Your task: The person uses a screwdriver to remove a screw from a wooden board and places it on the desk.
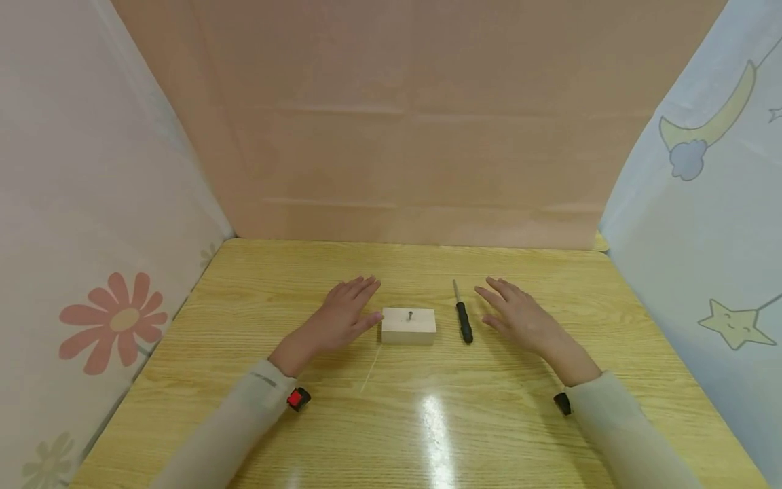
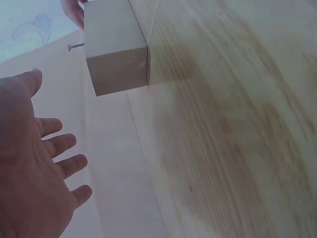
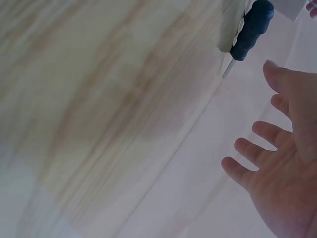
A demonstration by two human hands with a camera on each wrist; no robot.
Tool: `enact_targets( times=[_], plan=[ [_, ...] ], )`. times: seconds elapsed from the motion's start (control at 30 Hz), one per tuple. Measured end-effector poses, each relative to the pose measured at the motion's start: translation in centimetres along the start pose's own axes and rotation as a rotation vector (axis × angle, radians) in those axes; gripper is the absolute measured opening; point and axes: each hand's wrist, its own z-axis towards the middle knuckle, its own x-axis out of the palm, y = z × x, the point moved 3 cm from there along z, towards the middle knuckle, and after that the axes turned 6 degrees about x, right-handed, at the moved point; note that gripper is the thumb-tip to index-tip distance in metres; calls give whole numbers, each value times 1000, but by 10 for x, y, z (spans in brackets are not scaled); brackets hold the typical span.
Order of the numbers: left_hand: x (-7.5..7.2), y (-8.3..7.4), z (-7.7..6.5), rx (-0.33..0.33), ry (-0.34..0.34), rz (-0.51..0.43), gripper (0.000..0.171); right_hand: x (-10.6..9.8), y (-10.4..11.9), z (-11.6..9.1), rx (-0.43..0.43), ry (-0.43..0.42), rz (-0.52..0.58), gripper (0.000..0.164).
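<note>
A pale wooden block [image 1: 408, 331] lies near the middle of the table, with a screw [image 1: 411, 315] standing upright out of its top. To its right is a screwdriver [image 1: 464, 322] with a black handle, its thin metal shaft pointing to the back. My left hand [image 1: 342, 314] is just left of the block, fingers spread and nothing in them; in the left wrist view a gap shows between thumb and block [image 2: 116, 49]. Right of the screwdriver, my right hand [image 1: 519, 317] holds nothing, its fingers extended. The right wrist view shows the screwdriver handle [image 3: 252, 29] apart from the thumb.
The wood-grain table [image 1: 342, 435] runs back to a plain tan backdrop [image 1: 415, 136]. A flower-printed sheet [image 1: 61, 204] stands along the left side, and a sheet with a moon and star [image 1: 690, 238] along the right.
</note>
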Motion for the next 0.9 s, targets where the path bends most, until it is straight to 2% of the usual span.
enact_targets(
  times=[0.27,0.6,0.9],
  plan=[
    [4,-9,5,45,36,-3,67,1,11,2,-142,-81,-39,59],
    [11,-17,12,50,95,2,66,5,18,6,-170,-5,-73,61],
    [20,-22,18,51,122,46,68,6,24,10,-249,-10,-55,59]
  ],
)
